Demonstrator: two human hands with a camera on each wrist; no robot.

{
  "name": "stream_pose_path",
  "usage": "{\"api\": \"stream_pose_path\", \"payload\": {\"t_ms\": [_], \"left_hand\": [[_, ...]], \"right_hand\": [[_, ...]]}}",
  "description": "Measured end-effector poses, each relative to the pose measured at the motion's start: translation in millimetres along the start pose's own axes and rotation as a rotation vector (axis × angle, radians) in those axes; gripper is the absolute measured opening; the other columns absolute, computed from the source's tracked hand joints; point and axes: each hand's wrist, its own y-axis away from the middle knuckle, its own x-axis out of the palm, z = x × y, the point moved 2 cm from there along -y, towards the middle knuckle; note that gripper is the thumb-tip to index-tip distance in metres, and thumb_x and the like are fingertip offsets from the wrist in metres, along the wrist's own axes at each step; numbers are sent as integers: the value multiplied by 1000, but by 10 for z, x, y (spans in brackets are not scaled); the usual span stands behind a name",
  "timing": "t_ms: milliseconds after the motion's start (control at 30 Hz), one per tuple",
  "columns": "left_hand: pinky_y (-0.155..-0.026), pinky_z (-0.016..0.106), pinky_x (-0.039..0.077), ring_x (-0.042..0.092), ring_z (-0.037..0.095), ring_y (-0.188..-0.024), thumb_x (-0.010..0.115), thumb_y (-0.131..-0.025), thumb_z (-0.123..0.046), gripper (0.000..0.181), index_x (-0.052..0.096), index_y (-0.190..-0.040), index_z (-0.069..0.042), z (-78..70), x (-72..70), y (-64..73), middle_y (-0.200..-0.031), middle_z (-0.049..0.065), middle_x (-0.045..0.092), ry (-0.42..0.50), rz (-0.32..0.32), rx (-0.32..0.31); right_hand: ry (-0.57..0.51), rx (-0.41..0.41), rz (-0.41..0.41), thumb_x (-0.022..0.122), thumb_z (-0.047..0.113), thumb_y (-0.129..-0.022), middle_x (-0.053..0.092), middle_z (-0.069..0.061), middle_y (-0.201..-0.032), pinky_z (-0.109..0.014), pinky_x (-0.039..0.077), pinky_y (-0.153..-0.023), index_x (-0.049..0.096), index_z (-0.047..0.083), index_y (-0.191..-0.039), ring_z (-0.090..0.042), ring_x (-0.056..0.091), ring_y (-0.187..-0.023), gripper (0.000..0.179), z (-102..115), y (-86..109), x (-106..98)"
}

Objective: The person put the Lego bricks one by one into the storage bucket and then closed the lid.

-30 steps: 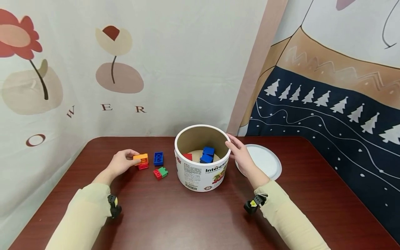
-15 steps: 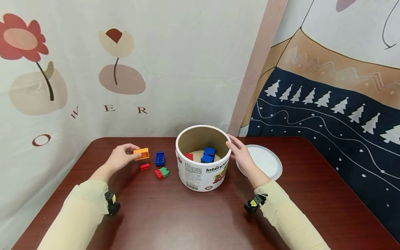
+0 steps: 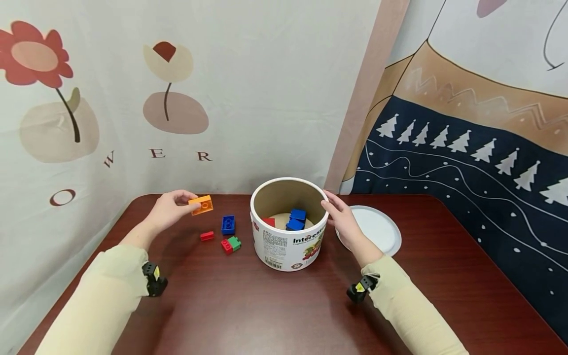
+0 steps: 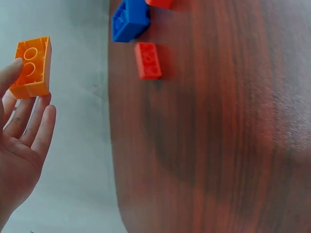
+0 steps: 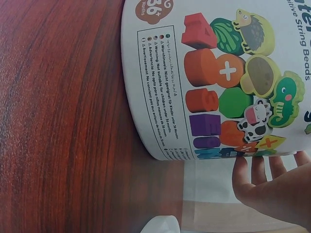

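Observation:
My left hand (image 3: 166,214) pinches an orange building brick (image 3: 204,204) in the air over the table's back left, its hollow underside facing me. In the left wrist view the thumb presses that orange brick (image 4: 34,70) from one side and the other fingers support it from behind. My right hand (image 3: 343,222) touches the right side of a white round bucket (image 3: 284,246) near its rim; the right wrist view shows its fingertips against the printed wall. Inside the bucket lie blue bricks (image 3: 296,220) and a red brick (image 3: 268,222).
On the table (image 3: 266,310), left of the bucket, lie a blue brick (image 3: 228,225), a small red brick (image 3: 206,236) and a joined red and green pair (image 3: 231,244). A white lid (image 3: 374,230) lies right of the bucket. Printed cloth (image 3: 266,98) hangs behind.
My left hand has lifted the orange brick off the small red brick, which stays on the table, and raised it upward. The right hand stays at the bucket.

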Motion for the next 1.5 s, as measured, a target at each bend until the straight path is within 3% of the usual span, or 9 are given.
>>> {"api": "stream_pose_path", "payload": {"t_ms": [533,800,1200,1500], "left_hand": [[-65,26,50,58,22,-82,60,-88,-42,44,58,-115,-8,-461,-98,-83,-104,16,63,38,20,51],[-70,21,49,58,26,-90,60,-89,-41,43,58,-116,-7,-708,-77,-101,-110,17,63,65,30,89],[-72,24,49,58,24,-93,63,-89,-31,33,60,-113,-8,-1063,110,-239,-107,15,64,116,53,149],[-85,35,51,59,24,-96,64,-89,-27,31,61,-111,-6,-1335,294,-266,-107,15,65,183,106,202]], "right_hand": [[16,7,1,45,23,-99,35,-16,-148,-50,36,-106,35,12,-144,-33,39,-132,48,10,-20,7],[17,10,-5,46,23,-99,36,-15,-148,-50,36,-106,35,14,-145,-32,39,-132,48,17,-11,7],[9,12,1,45,23,-99,35,-15,-148,-51,36,-106,35,14,-145,-32,38,-133,48,9,11,-6],[16,18,1,45,24,-99,35,-14,-149,-50,36,-107,35,15,-145,-31,38,-133,48,13,32,-6]]}}
